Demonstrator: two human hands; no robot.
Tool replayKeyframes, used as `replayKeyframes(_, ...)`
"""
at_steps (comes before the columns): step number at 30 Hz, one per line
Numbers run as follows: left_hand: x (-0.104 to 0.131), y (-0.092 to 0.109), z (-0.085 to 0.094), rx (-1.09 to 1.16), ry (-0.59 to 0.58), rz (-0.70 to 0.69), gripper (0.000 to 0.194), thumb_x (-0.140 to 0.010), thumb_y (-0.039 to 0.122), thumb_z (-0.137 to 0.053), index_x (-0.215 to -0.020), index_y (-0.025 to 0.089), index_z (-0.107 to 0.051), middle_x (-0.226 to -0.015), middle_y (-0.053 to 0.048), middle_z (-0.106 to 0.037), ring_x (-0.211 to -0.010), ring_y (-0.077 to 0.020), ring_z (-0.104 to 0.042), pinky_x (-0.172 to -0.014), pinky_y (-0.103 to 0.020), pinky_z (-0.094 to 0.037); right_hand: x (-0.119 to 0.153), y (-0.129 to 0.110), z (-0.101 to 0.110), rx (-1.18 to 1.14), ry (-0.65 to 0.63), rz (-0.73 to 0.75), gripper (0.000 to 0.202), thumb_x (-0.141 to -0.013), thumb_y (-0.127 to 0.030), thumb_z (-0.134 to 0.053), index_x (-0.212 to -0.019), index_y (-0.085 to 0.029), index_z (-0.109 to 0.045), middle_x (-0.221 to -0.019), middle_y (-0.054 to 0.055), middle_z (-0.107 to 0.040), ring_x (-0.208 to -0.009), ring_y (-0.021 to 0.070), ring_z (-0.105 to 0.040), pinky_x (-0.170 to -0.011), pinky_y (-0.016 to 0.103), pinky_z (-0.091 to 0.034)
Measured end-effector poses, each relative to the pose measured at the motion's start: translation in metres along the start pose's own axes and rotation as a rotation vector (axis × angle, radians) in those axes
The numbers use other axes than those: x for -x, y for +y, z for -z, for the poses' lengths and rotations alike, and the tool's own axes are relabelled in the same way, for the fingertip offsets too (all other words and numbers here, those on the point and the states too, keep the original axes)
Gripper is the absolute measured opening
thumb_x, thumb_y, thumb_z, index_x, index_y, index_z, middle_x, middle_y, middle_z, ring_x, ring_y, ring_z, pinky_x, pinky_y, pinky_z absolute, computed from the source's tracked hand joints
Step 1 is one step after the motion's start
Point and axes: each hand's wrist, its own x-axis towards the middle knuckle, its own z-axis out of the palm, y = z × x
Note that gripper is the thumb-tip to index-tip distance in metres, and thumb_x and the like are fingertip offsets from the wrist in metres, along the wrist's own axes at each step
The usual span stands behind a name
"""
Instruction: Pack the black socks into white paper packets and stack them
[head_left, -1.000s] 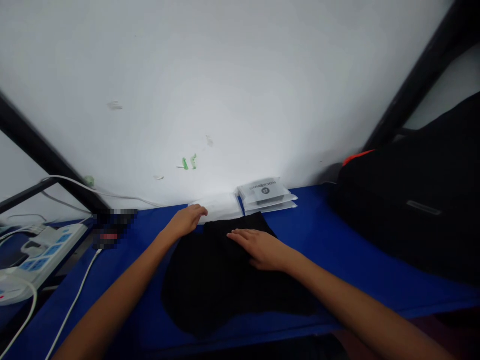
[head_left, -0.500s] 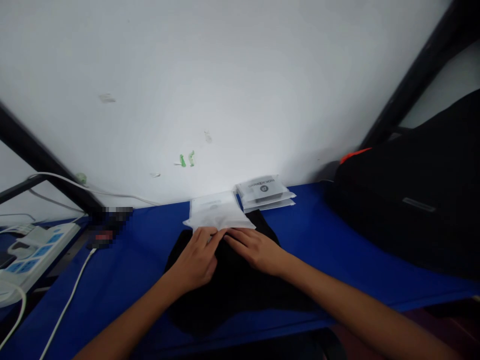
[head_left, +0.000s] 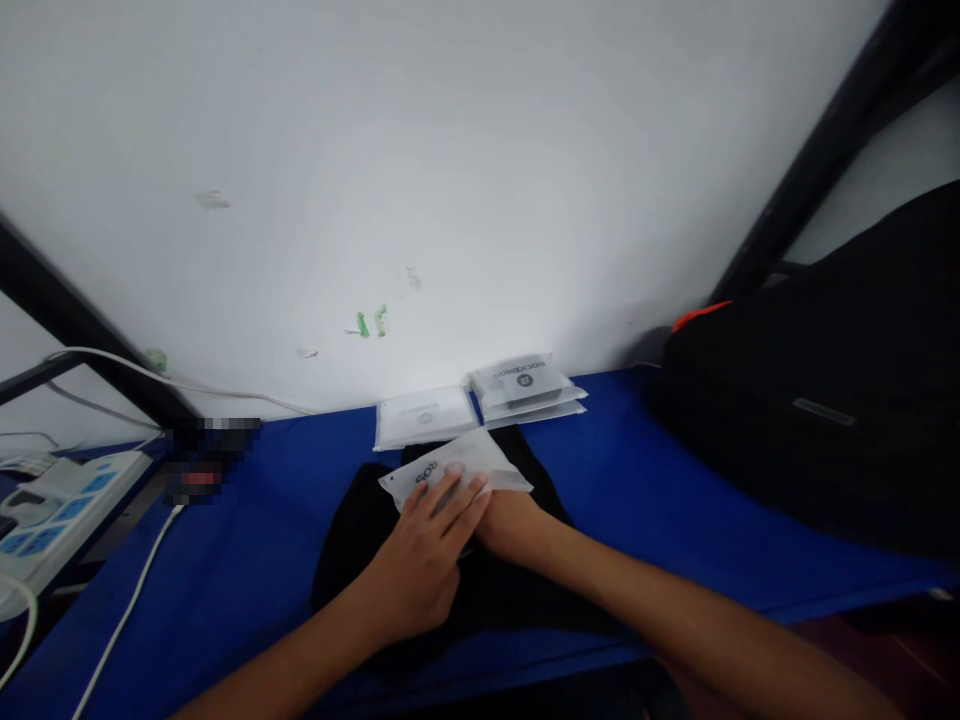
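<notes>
A frosted plastic bag (head_left: 480, 457) with dark lettering lies tilted over a black cloth (head_left: 356, 530) on the blue table. My left hand (head_left: 431, 550) rests its spread fingers on top of the bag's lower edge. From the right, my right hand (head_left: 511, 522) reaches under the same bag, its fingers hidden by the plastic. Behind are another white bag (head_left: 409, 418), flat against the wall, and a small stack of printed bags (head_left: 523, 385) beside it.
A large black bag (head_left: 795, 430) with an orange edge fills the right side of the blue table (head_left: 637, 480). At left are a white power strip (head_left: 71, 520), a pixelated item (head_left: 199, 475) and white cables.
One frosted bag has come toward me, away from the other bag by the wall. My left hand now lies on it, and my right hand has slipped beneath it.
</notes>
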Motion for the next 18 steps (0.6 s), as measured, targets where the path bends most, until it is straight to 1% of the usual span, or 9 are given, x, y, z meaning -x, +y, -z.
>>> replayKeyframes(3,0.000,-0.001,0.004,0.022,-0.033,-0.039,0.092,-0.078,0.010,-0.053,-0.156,0.021,-0.005,-0.161,-0.010,-0.020,-0.146,-0.0351,-0.022,-0.113,-0.059,-0.032,-0.001,0.001,0.001,0.014,-0.039,-0.080,0.043,-0.085,-0.011,-0.052,-0.128,-0.009,-0.057,-0.129,0.020,-0.061,-0.111,0.0336,-0.062,-0.092,0.043,-0.050)
replayKeyframes(4,0.000,-0.004,0.006,0.022,-0.042,-0.058,0.092,-0.079,0.010,-0.055,-0.156,0.021,-0.006,-0.161,-0.011,-0.020,-0.145,-0.0346,-0.023,-0.113,-0.057,-0.033,0.000,0.002,0.004,0.010,-0.063,-0.084,0.041,-0.085,-0.014,-0.054,-0.126,-0.008,-0.059,-0.128,0.021,-0.062,-0.108,0.0339,-0.063,-0.089,0.042,-0.051)
replayKeyframes(6,0.001,-0.011,0.008,0.017,-0.020,-0.103,0.086,-0.080,0.009,-0.055,-0.155,0.020,-0.013,-0.159,-0.013,-0.024,-0.143,-0.0330,-0.027,-0.113,-0.053,-0.035,0.003,0.004,0.013,-0.016,-0.112,-0.069,0.035,-0.085,-0.024,-0.058,-0.116,-0.009,-0.065,-0.116,0.020,-0.068,-0.097,0.0328,-0.067,-0.082,0.042,-0.053)
replayKeyframes(8,0.003,-0.020,0.009,0.034,0.075,-0.134,0.071,-0.084,0.007,-0.053,-0.149,0.019,-0.028,-0.149,-0.015,-0.041,-0.136,-0.0292,-0.040,-0.109,-0.047,-0.041,0.006,0.009,0.024,-0.055,-0.128,-0.080,0.033,-0.086,-0.033,-0.059,-0.109,-0.010,-0.067,-0.103,0.018,-0.072,-0.089,0.0306,-0.068,-0.077,0.040,-0.054)
replayKeyframes(10,0.004,-0.025,0.010,0.058,0.224,-0.151,0.047,-0.089,0.007,-0.050,-0.134,0.019,-0.048,-0.124,-0.013,-0.060,-0.116,-0.0242,-0.057,-0.098,-0.041,-0.050,0.010,0.015,0.033,-0.071,-0.081,-0.123,0.037,-0.089,-0.039,-0.058,-0.109,-0.010,-0.065,-0.097,0.017,-0.072,-0.086,0.0286,-0.068,-0.075,0.039,-0.054)
replayKeyframes(11,0.004,-0.027,0.010,0.064,0.303,-0.159,0.036,-0.090,0.007,-0.049,-0.123,0.020,-0.055,-0.110,-0.011,-0.065,-0.104,-0.0217,-0.062,-0.092,-0.038,-0.053,0.012,0.018,0.037,-0.068,-0.023,-0.131,0.037,-0.090,-0.041,-0.056,-0.109,-0.010,-0.064,-0.095,0.017,-0.072,-0.085,0.0277,-0.068,-0.075,0.039,-0.055)
replayKeyframes(13,0.004,-0.029,0.011,0.057,0.431,-0.169,0.024,-0.092,0.006,-0.050,-0.109,0.020,-0.061,-0.092,-0.007,-0.067,-0.088,-0.0186,-0.064,-0.081,-0.034,-0.055,0.014,0.021,0.043,-0.048,0.165,-0.083,0.034,-0.094,-0.040,-0.053,-0.109,-0.011,-0.062,-0.095,0.015,-0.071,-0.086,0.0259,-0.067,-0.075,0.038,-0.055)
replayKeyframes(16,0.002,-0.027,0.011,0.045,0.537,-0.172,0.020,-0.092,0.006,-0.053,-0.104,0.018,-0.062,-0.087,-0.006,-0.068,-0.080,-0.0173,-0.063,-0.074,-0.032,-0.053,0.017,0.019,0.048,-0.034,0.534,0.129,0.028,-0.094,-0.030,-0.055,-0.117,-0.014,-0.058,-0.103,0.014,-0.070,-0.097,0.0243,-0.066,-0.083,0.039,-0.055)
replayKeyframes(18,0.002,-0.024,0.010,0.043,0.576,-0.178,0.018,-0.091,0.006,-0.054,-0.101,0.018,-0.062,-0.083,-0.005,-0.068,-0.076,-0.0164,-0.062,-0.070,-0.031,-0.053,0.017,0.013,0.049,-0.022,0.683,0.244,0.032,-0.092,-0.027,-0.060,-0.120,-0.015,-0.055,-0.105,0.013,-0.070,-0.099,0.0233,-0.065,-0.088,0.040,-0.054)
